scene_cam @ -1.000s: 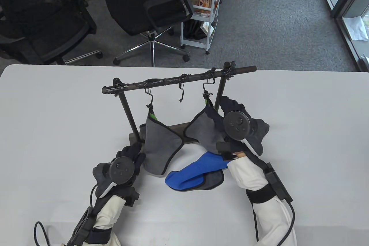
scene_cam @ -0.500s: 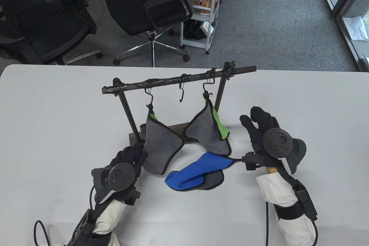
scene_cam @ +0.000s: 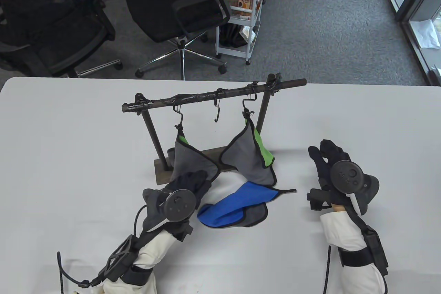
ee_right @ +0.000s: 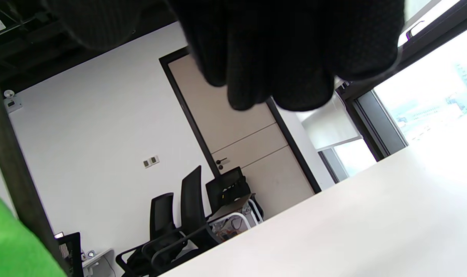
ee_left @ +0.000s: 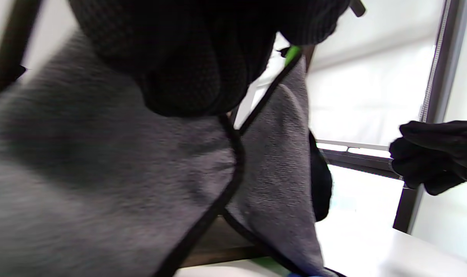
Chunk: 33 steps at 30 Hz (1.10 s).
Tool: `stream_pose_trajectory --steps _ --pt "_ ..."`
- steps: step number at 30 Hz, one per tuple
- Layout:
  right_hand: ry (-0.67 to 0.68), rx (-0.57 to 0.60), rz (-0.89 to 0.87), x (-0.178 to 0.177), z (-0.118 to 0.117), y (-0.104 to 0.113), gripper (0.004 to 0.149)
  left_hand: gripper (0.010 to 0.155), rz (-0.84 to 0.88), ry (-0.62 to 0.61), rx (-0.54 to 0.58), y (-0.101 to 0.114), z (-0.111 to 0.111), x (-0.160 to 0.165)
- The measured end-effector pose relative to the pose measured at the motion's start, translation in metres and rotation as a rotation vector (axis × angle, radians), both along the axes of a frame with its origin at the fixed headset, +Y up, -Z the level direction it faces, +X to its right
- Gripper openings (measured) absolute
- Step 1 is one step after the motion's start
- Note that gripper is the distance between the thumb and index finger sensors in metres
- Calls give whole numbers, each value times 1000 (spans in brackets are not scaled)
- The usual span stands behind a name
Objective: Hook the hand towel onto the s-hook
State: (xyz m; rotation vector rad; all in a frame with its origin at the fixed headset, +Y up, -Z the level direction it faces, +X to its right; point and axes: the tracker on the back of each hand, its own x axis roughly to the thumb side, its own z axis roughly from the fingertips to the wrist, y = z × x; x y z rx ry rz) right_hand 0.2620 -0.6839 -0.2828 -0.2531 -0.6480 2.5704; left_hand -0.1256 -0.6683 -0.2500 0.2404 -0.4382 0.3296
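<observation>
A dark rack [scene_cam: 213,94] stands on the white table [scene_cam: 69,142] with three S-hooks. The left hook [scene_cam: 177,110] and the right hook [scene_cam: 246,103] each carry a grey-and-green towel, the left towel [scene_cam: 187,163] and the right towel [scene_cam: 246,159]. The middle hook [scene_cam: 217,111] is bare. A blue towel [scene_cam: 234,202] lies on the table in front of the rack, its black loop [scene_cam: 287,190] pointing right. My left hand [scene_cam: 201,178] rests against the left towel's lower edge, fingers [ee_left: 187,77] in front of the cloth. My right hand [scene_cam: 322,151] is open and empty, right of the rack.
The rack's wooden base [scene_cam: 162,170] and two posts stand mid-table. Office chairs [scene_cam: 179,8] and a white cart [scene_cam: 241,14] are on the carpet beyond the far edge. Bare table lies to the left and right of the rack.
My right hand let go of the right towel and drew back to the right, uncovering its green side. My left hand moved right along the left towel's bottom edge.
</observation>
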Motion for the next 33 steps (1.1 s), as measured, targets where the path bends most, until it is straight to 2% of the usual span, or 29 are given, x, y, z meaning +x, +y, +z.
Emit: stream_pose_trajectory --steps 9,19,23,27,33 --pt "27 10 -52 1 0 2 59 46 -57 -148 18 0 -4 80" --pt "18 19 -112 10 2 3 59 50 -174 -225 -87 -32 -17 150" --pt "9 18 -141 16 2 2 58 51 -263 -232 -132 -53 -21 163" --pt "-3 15 -154 21 2 2 58 53 -338 -225 -166 -74 -23 162" --pt "-9 8 -164 24 2 0 58 58 -436 -246 -293 -96 -28 158"
